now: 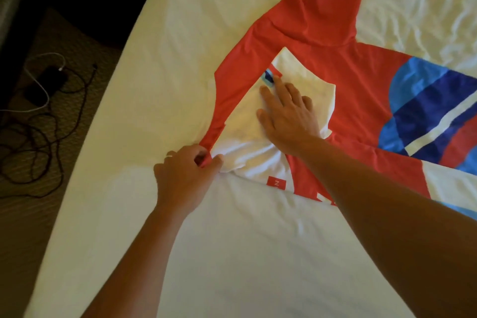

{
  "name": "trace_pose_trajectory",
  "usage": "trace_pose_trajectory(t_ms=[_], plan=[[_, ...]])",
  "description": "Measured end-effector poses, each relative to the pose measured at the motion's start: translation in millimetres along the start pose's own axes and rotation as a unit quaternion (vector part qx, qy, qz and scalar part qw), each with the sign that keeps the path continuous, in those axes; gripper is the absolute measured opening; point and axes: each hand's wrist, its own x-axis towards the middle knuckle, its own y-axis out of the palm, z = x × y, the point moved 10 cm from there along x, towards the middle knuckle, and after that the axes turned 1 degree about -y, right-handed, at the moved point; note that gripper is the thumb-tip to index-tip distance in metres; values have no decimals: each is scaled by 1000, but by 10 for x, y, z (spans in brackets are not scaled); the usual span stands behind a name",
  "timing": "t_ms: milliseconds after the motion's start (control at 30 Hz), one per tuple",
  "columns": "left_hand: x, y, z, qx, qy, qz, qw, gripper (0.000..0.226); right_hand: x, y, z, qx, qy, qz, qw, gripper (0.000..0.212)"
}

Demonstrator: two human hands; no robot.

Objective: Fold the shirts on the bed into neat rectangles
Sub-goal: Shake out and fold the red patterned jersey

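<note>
The thin, limp red shirt (356, 90) looks slippery; left hand (185, 175) pinches its sleeve cuff at lower-centre, right hand (286, 111) presses flat, fingers spread.

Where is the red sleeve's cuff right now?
In the head view it lies left of centre on the bed, pinched by the left hand, just left of the white panel where the right hand presses flat.

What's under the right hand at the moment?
The right hand lies flat on the white panel of the red shirt, its fingers beside a blue print. The fabric beneath the palm is hidden.
</note>
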Motion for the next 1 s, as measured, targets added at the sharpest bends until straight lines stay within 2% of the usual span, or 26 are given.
trace_pose_trajectory(t_ms=[133, 333, 367, 433, 533, 600, 800, 933, 1000], plan=[[-7, -139, 84, -38, 4, -56, 998, 19, 42, 99, -83, -14, 19, 16, 1000, 62], [26, -167, 63, 25, -4, -130, 991, 9, 87, 92, -126, 47, 34, 22, 998, 63], [-18, -182, -17, 61, 5, -157, 986, 12, 65, 34, -130, 66, 35, 3, 997, 61], [-117, -113, -286, 124, 55, -190, 972, 36, 5, -102, -153, 81, 24, -57, 995, 60], [-138, 311, -728, 215, 198, -135, 947, 60, -41, -92, -223, 52, -5, -72, 996, 65], [-20, 540, -710, 265, 237, -90, 930, 70, 0, 14, -326, 18, -11, -44, 999, 66], [183, 676, -370, 301, 243, -82, 919, 76, 233, 92, -566, -17, -4, 1, 1000, 62], [194, 692, -391, 297, 240, -90, 920, 78, 332, -265, -412, -27, -23, -79, 996, 54], [198, 694, -384, 298, 242, -91, 919, 78, 462, -390, -339, -45, -36, -80, 995, 58]])
